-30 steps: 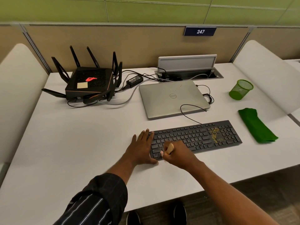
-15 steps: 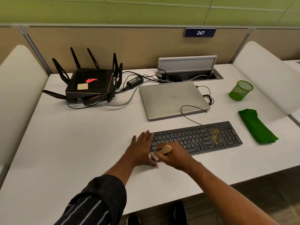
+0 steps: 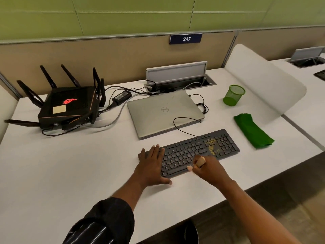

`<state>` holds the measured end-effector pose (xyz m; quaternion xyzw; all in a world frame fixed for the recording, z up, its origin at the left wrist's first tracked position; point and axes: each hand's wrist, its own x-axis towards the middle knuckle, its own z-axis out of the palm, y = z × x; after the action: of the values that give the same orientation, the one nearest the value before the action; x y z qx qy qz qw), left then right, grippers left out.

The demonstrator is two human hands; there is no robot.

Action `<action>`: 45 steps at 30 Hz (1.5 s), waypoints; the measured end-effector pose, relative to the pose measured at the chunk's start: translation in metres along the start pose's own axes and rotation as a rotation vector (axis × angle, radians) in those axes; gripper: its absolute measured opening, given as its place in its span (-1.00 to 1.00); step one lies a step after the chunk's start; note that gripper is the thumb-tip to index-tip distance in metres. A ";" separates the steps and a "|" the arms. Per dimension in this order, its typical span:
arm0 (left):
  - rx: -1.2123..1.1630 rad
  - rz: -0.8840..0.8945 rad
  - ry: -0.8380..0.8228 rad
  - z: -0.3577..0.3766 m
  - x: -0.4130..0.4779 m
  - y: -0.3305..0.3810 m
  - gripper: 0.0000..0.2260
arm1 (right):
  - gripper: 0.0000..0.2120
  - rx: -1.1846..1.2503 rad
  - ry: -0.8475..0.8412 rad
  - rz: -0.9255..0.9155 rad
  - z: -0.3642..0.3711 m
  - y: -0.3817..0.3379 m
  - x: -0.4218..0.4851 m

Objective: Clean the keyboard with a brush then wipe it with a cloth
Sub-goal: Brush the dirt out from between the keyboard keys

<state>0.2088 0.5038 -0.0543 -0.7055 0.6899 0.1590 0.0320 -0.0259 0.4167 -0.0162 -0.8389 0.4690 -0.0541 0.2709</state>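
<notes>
A black keyboard (image 3: 197, 150) lies on the white desk (image 3: 73, 166), with yellowish crumbs on its right part (image 3: 213, 147). My left hand (image 3: 152, 162) rests flat with straight fingers on the keyboard's left end. My right hand (image 3: 210, 169) grips a small brush (image 3: 200, 162) with a pale wooden handle; its bristle end points down at the keyboard's front keys near the middle. A folded green cloth (image 3: 253, 132) lies on the desk to the right of the keyboard.
A closed silver laptop (image 3: 163, 111) sits just behind the keyboard, its thin black cable looping over it. A black router (image 3: 68, 104) with antennas stands at the back left. A green mesh cup (image 3: 233, 95) stands at the back right, with a curved white divider (image 3: 267, 88) beyond.
My right hand has moved the brush rightward along the keyboard's front rows, away from the left hand. The left hand stays on the keyboard's left end. The view has shifted.
</notes>
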 end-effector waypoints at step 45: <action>-0.009 -0.090 -0.046 -0.005 0.125 0.127 0.21 | -0.84 0.127 -0.066 -0.121 -0.070 0.091 0.100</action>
<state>0.0845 0.3765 -0.0613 -0.7322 0.6556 0.1769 0.0518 -0.0635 0.2689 -0.0196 -0.8482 0.4038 -0.0723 0.3351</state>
